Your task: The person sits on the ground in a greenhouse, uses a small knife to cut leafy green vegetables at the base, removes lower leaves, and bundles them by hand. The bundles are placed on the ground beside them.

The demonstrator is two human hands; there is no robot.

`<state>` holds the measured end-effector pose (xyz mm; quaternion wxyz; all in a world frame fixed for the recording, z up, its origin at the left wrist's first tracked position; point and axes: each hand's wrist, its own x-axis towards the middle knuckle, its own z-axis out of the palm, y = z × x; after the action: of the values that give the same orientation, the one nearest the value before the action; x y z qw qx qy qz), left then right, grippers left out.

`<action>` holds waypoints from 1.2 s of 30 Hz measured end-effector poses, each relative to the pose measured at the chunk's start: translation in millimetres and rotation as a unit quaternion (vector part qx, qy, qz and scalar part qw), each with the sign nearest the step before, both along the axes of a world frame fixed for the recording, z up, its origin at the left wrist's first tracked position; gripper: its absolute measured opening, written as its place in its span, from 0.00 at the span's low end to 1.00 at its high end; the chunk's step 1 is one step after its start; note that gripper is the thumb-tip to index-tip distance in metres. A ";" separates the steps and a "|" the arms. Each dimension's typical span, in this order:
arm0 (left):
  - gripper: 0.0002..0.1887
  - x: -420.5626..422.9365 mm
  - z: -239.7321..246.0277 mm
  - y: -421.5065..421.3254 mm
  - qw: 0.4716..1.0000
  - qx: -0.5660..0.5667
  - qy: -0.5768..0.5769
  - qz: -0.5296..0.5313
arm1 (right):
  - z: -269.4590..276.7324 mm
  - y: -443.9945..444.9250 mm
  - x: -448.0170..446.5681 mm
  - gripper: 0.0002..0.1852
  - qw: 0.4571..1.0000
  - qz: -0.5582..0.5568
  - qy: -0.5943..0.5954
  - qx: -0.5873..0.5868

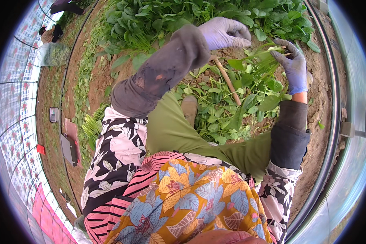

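My left hand (222, 33), in a dusty lilac glove, reaches forward over the soil just short of the spinach plants (158, 18). Its fingers are partly curled with a gap to the thumb, and nothing shows between them. On the right, my right hand (293, 65), gloved alike, pinches the stem ends of a small spinach bunch (262, 61), whose leaves hang to the left and down. Between the hands a wooden tool handle (227, 80) lies slantwise; its upper end is partly hidden by my left sleeve. Loose leaves (213, 113) cover the soil beneath it.
My shoe (189, 108) stands beside the loose leaves. A pile of stems (93, 125) lies left of my leg. Along the right runs a dark pipe (331, 67) by the plastic wall (353, 91). Far left, a person (50, 33) is near a filled clear bag (53, 54).
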<state>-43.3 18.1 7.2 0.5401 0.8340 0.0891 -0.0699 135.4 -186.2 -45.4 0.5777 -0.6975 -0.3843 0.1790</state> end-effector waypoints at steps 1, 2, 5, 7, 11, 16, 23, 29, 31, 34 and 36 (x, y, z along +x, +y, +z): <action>0.28 6.1 -4.2 0.8 0.990 0.118 -0.066 0.046 | 1.5 0.1 -3.0 0.20 1.000 0.026 0.010 0.011; 0.34 12.0 -8.4 3.0 0.972 0.201 -0.116 0.021 | 3.4 0.5 -5.8 0.20 0.998 0.050 0.018 0.021; 0.49 28.6 -24.4 -0.5 0.985 0.139 -0.098 0.015 | 8.6 4.8 -11.6 0.21 0.991 0.116 0.063 0.025; 0.57 37.3 -32.3 -6.6 0.980 0.137 -0.145 -0.023 | 8.9 8.5 -14.2 0.22 0.981 0.157 0.102 0.043; 0.52 46.7 -42.4 -21.8 0.968 -0.157 -0.112 -0.161 | 3.0 17.4 -18.0 0.23 0.967 0.169 0.180 0.069; 0.45 42.3 -50.0 -16.1 0.986 -0.156 -0.044 -0.051 | 0.1 21.7 -18.3 0.25 0.964 0.158 0.186 0.103; 0.29 45.2 -62.0 -21.4 0.981 -0.165 -0.085 0.048 | -12.7 33.8 -31.7 0.20 0.966 0.074 0.186 0.161; 0.19 45.2 -54.1 -15.6 0.942 -0.263 -0.162 0.129 | -13.6 29.9 -40.9 0.38 0.977 0.052 0.091 0.186; 0.18 45.6 -52.2 -17.2 0.924 -0.292 -0.179 0.170 | -17.7 30.4 -50.5 0.61 0.995 0.055 -0.027 0.082; 0.18 48.9 -51.2 -27.2 0.873 -0.417 -0.168 0.190 | -26.9 37.5 -64.0 0.74 0.984 0.107 0.089 0.114; 0.20 51.5 -51.2 -36.6 0.851 -0.450 -0.177 0.206 | -30.5 40.3 -66.1 0.72 0.996 0.071 -0.030 0.049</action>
<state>8.2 -18.5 -44.0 0.8651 0.4601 0.1205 0.1594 69.3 -145.8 -75.9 0.5850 -0.6446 -0.4582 0.1800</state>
